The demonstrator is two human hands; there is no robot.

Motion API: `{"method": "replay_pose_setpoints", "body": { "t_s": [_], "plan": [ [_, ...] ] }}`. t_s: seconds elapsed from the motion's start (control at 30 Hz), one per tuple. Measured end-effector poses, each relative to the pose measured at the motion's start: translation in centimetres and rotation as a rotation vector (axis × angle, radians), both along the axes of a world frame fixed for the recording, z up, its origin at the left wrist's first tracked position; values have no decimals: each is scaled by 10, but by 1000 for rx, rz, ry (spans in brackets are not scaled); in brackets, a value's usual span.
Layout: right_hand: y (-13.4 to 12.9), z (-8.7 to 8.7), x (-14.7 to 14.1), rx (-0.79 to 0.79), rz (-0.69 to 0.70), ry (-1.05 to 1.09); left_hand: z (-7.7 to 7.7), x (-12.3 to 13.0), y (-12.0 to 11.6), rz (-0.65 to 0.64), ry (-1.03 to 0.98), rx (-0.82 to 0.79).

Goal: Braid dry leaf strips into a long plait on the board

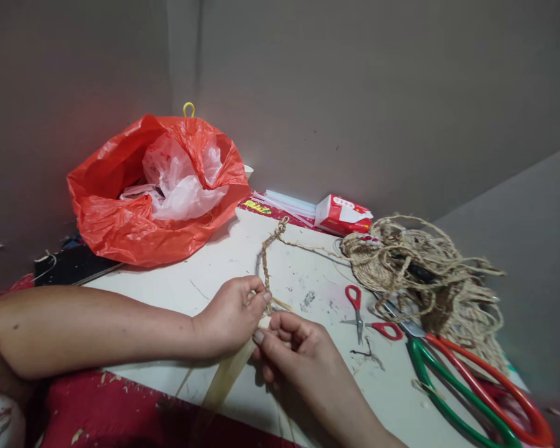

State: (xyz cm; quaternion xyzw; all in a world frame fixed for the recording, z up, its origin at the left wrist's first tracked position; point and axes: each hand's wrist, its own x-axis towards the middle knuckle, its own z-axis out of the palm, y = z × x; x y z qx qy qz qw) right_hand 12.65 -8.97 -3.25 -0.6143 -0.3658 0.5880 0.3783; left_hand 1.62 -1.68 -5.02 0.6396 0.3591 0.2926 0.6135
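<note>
My left hand (237, 316) is closed, pinching the lower end of a thin brown braided cord (265, 255) between thumb and forefinger. The cord runs up over the white board to a small loop at its top. Beside it, my right hand (303, 351) pinches a pale, flat, translucent strip (226, 376) close under the left fingertips. That strip hangs down toward the board's front edge. A loose straw-coloured end pokes out by the fingers. Just where cord and strip meet is partly hidden by my fingers.
Small red-handled scissors (358, 311) lie open to the right, near big shears (471, 386) with green and red handles. Behind are a heap of jute rope (424, 267) and a red tissue pack (343, 213). A red plastic bag (116, 236) stands back left on the white board (168, 278).
</note>
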Motion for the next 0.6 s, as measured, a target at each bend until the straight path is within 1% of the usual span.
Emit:
{"method": "replay_pose_setpoints", "body": {
  "t_s": [0.13,0.23,0.4,0.5,0.53,0.6],
  "plan": [
    [1,2,2,39,-44,-71,4,-1,-2,-17,-26,28],
    [5,5,10,80,-93,-63,5,-1,0,-5,-53,-7],
    [5,9,26,249,-148,4,3,0,4,-12,-31,-63],
    [5,12,27,283,-219,155,2,0,4,-21,19,-48],
    [7,16,27,275,-263,222,2,0,4,-21,36,-34],
    [15,31,31,268,-360,345,1,-1,4,-25,50,-9]
  ]
}}
